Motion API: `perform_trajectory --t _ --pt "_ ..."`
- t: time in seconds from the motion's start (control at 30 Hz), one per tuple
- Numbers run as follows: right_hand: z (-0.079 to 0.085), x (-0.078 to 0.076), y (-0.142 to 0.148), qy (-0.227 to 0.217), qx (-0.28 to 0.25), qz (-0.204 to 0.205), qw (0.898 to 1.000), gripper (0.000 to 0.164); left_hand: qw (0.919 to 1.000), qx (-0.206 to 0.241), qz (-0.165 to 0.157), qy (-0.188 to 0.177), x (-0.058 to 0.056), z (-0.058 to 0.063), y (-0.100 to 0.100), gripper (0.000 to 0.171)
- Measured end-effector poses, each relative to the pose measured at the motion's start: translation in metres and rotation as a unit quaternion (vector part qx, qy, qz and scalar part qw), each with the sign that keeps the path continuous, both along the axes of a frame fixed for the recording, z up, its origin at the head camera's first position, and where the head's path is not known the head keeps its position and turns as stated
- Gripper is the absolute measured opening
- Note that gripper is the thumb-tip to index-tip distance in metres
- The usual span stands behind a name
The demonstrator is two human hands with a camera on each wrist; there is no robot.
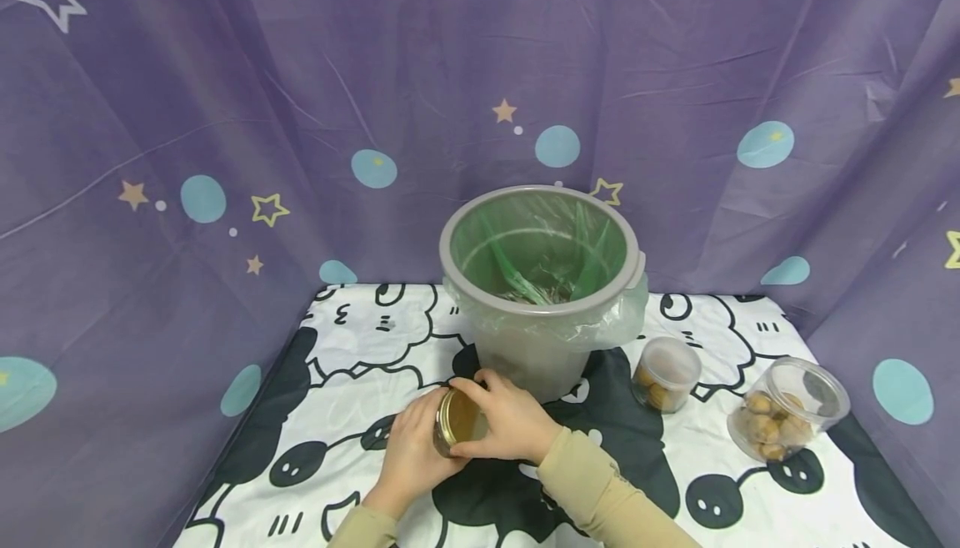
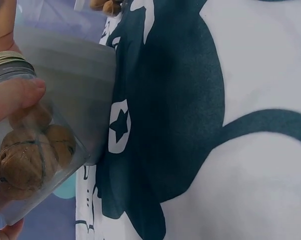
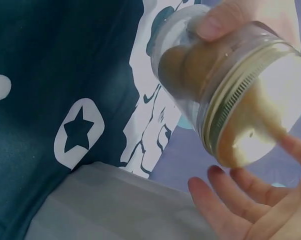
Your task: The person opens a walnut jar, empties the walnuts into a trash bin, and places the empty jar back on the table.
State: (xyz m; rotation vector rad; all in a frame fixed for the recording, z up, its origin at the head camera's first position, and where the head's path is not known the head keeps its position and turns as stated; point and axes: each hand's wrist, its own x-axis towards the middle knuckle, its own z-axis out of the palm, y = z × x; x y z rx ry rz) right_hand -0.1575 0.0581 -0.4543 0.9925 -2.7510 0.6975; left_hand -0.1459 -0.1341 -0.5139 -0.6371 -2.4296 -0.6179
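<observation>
My left hand (image 1: 415,454) grips a clear plastic jar (image 3: 190,107) from the side, thumb and fingers around its body. Inside are several walnuts (image 2: 28,160), best seen in the left wrist view. A gold screw lid (image 3: 263,112) sits on the jar, which is tilted so the lid faces my right hand (image 1: 517,421). That hand is spread around the lid, its fingers (image 3: 255,192) loosely bent near the rim and one by the lid's face. Whether any fingertip touches the lid is hard to tell.
Just behind my hands stands a grey bin (image 1: 525,364) with a green liner bag. To the right are a small lidded jar (image 1: 667,373) and a larger jar of walnuts (image 1: 783,410), tilted. A patterned cloth (image 1: 360,439) covers the table; purple curtains (image 1: 300,114) hang around it.
</observation>
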Motion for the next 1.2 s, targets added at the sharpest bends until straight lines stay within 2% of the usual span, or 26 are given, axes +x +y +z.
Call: perform_trajectory --t 0.17,0.33,0.53,0.67,0.9,1.1,1.2 --pt "-0.002 0.001 -0.002 -0.009 0.006 -0.022 1.000 0.077 1.0000 0.001 0.000 -0.001 0.000 0.000 0.002 0.091" --pt "-0.003 0.000 -0.003 -0.015 0.006 -0.014 1.000 0.075 1.0000 0.000 0.005 -0.003 0.001 0.002 0.003 0.091" --pt "-0.001 -0.002 -0.001 -0.021 0.000 0.029 0.999 0.077 0.9999 -0.002 0.011 -0.011 0.002 0.001 0.003 0.095" --pt "-0.001 -0.002 0.002 -0.006 -0.009 0.062 0.998 0.079 0.9998 0.000 0.012 -0.018 0.003 0.001 0.004 0.097" --pt "-0.003 -0.003 0.006 0.015 -0.011 0.091 0.996 0.076 0.9997 0.006 0.001 -0.023 0.005 0.001 0.004 0.098" --pt "-0.001 -0.004 0.010 0.049 0.013 0.122 0.991 0.076 0.9996 0.008 -0.006 -0.025 0.004 0.004 0.005 0.096" --pt "0.001 -0.004 0.011 0.035 0.017 0.131 0.991 0.080 0.9991 0.007 -0.002 -0.042 0.003 0.004 0.005 0.096"
